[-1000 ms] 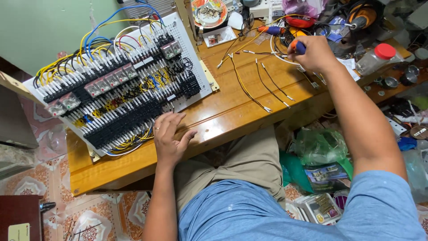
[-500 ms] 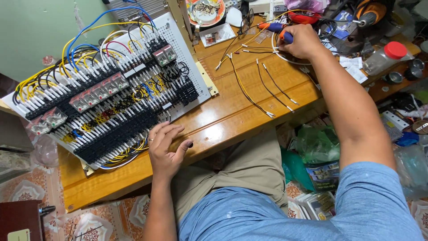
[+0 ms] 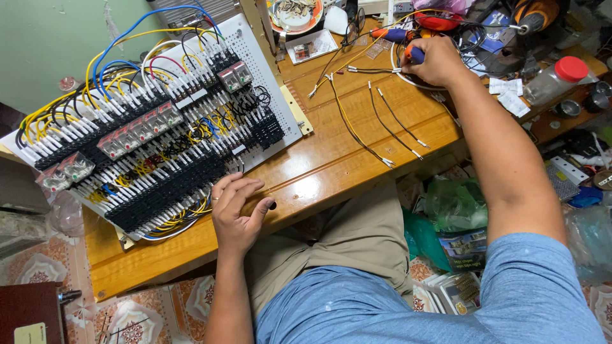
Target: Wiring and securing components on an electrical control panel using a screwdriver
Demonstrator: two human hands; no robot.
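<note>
Our left hand [image 3: 237,213] rests spread on the wooden worktop [image 3: 319,172], fingertips touching the wired control panel [image 3: 153,127]. Far right, our right hand [image 3: 437,60] closes around a blue-handled screwdriver [image 3: 414,54] beside loose wires [image 3: 382,121].

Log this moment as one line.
left hand: resting at wiring panel edge | right hand: gripping blue-handled screwdriver | wooden table

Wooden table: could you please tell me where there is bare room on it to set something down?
The wooden table is bare between the white wiring panel and the loose cut wires, and along its near edge beside the left hand. The far end around the right hand, gripping a blue-handled screwdriver, is crowded with tools, a plate and a red-capped bottle.
</note>
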